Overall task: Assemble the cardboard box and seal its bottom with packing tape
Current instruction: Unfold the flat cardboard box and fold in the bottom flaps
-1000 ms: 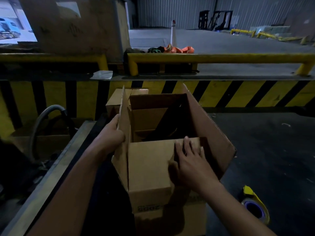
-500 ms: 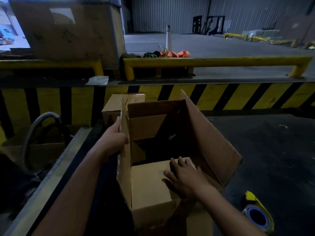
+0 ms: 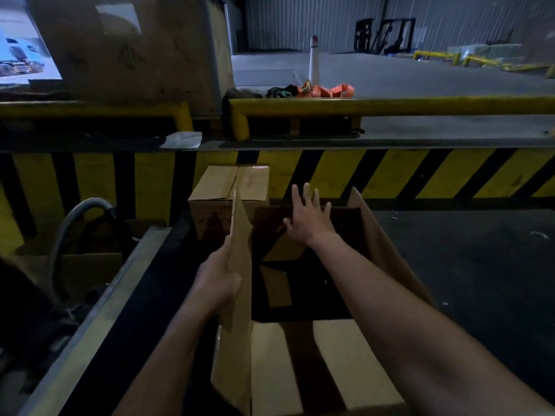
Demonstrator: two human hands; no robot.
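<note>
The cardboard box stands between the person's forearms, open end up, its flaps not yet folded shut and no tape on it that I can see. The left hand is pinching the upright left flap along its edge, thumb on the inner face, holding it out of the way. The right hand is spread flat, fingers splayed, reaching over the dark opening toward the far flap; whether it touches cardboard yet, I cannot tell. The near flap lies folded in, close to the person's body, and the right flap leans outward beyond the right forearm. To do this well, I'd say the far flap should come down level with the near one first, then the two side flaps over them, edges meeting squarely so the seam takes tape cleanly. Inside the box it is too dark to make out anything but its own lower flaps. Just past the left hand sits a second, closed box, contents hidden. No tape roll is in sight.
</note>
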